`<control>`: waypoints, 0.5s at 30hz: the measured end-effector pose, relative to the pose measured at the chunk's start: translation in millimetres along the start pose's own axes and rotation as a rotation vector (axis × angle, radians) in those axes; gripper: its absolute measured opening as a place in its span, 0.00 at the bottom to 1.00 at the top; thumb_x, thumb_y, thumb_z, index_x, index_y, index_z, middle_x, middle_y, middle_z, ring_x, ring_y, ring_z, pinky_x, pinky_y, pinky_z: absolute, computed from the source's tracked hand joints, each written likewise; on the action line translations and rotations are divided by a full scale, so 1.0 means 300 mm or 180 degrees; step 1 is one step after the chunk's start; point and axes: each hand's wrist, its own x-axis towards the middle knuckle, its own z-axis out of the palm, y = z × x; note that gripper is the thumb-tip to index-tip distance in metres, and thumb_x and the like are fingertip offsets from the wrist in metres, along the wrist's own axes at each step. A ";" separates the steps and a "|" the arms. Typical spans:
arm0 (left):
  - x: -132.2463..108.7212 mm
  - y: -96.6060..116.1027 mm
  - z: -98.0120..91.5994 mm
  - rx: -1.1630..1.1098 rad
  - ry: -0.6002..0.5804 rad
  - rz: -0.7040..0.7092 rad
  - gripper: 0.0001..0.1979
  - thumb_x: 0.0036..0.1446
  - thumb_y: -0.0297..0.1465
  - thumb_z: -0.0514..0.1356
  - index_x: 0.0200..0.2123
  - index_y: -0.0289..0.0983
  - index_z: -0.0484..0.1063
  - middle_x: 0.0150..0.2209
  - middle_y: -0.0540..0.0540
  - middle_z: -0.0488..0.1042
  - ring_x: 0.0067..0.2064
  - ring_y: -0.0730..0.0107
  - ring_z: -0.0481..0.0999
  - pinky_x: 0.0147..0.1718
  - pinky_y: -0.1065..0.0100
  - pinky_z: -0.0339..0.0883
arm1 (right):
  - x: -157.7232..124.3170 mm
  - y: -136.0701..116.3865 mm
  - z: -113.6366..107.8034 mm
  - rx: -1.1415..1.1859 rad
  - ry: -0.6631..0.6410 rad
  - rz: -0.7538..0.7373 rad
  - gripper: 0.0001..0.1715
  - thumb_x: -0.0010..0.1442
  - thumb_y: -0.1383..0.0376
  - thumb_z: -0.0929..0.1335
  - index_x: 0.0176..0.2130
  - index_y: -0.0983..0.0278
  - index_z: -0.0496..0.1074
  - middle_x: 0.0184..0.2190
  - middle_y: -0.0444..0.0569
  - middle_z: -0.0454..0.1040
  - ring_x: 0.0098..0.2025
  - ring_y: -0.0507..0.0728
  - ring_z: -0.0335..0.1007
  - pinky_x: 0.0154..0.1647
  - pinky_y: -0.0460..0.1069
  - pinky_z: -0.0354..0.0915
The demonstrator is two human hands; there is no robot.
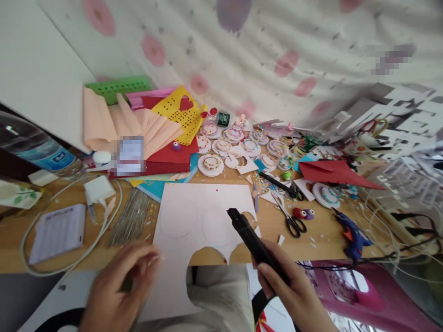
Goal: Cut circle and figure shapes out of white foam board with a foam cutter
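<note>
Blurry left hand (121, 286) curls at lower left (can't tell if it's pinching anything), right hand (294, 279) squeezes a black tool (254, 242), and lower-middle white paper (169, 281) is partly cut in curves, two drawn circles (178, 221) left uncut.

Light wood table (318, 246), cluttered; white sheet (187, 216) lies on it, partly over the front edge. Left of sheet: bundle of thin rods (129, 219), white pad (59, 230), white charger (99, 189) with looped cable (120, 196), and, farther left and back, big clear bottle (44, 146). Behind sheet: stacked coloured sheets (169, 163) toward the left, bead-topped white discs (210, 172) straight back; right of sheet: black-handled scissors (288, 220), red and purple eyed bits (303, 213), paper scraps (281, 239), and, farthest right, blue glue gun (355, 235).
</note>
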 end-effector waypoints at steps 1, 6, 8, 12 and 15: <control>0.024 0.055 0.038 -0.0360 -0.0128 -0.0011 0.07 0.57 0.39 0.61 0.36 0.42 0.74 0.34 0.50 0.77 0.29 0.73 0.75 0.28 0.75 0.71 | 0.002 -0.007 0.023 -0.0022 -0.0043 -0.0141 0.19 0.66 0.54 0.63 0.54 0.57 0.67 0.28 0.42 0.69 0.22 0.49 0.62 0.24 0.44 0.63; 0.105 0.226 0.201 -0.1797 -0.0834 -0.0660 0.08 0.58 0.38 0.61 0.36 0.40 0.73 0.32 0.50 0.75 0.30 0.74 0.73 0.27 0.74 0.68 | 0.004 -0.002 0.093 -0.0699 -0.0226 -0.0942 0.22 0.67 0.61 0.63 0.59 0.54 0.61 0.38 0.47 0.74 0.28 0.52 0.70 0.26 0.45 0.68; 0.114 0.231 0.226 -0.1814 -0.0753 -0.0770 0.08 0.59 0.37 0.61 0.32 0.39 0.73 0.28 0.51 0.74 0.30 0.73 0.72 0.29 0.73 0.67 | 0.005 -0.001 0.103 -0.1023 -0.0140 -0.1119 0.24 0.67 0.62 0.63 0.61 0.54 0.59 0.42 0.48 0.75 0.31 0.53 0.73 0.29 0.45 0.70; 0.110 0.196 0.228 -0.1430 -0.0654 -0.0474 0.12 0.62 0.35 0.57 0.27 0.37 0.72 0.26 0.51 0.73 0.29 0.73 0.71 0.30 0.71 0.64 | 0.016 -0.017 0.125 -0.1424 -0.0033 -0.1390 0.24 0.67 0.64 0.63 0.61 0.54 0.58 0.48 0.48 0.75 0.46 0.57 0.75 0.45 0.49 0.72; 0.103 0.184 0.221 -0.1058 -0.0576 -0.0116 0.15 0.64 0.33 0.54 0.25 0.36 0.68 0.24 0.50 0.70 0.28 0.73 0.70 0.29 0.71 0.62 | 0.028 -0.018 0.145 -0.1456 0.0145 -0.1523 0.24 0.67 0.64 0.62 0.61 0.55 0.57 0.52 0.49 0.73 0.52 0.57 0.72 0.52 0.51 0.70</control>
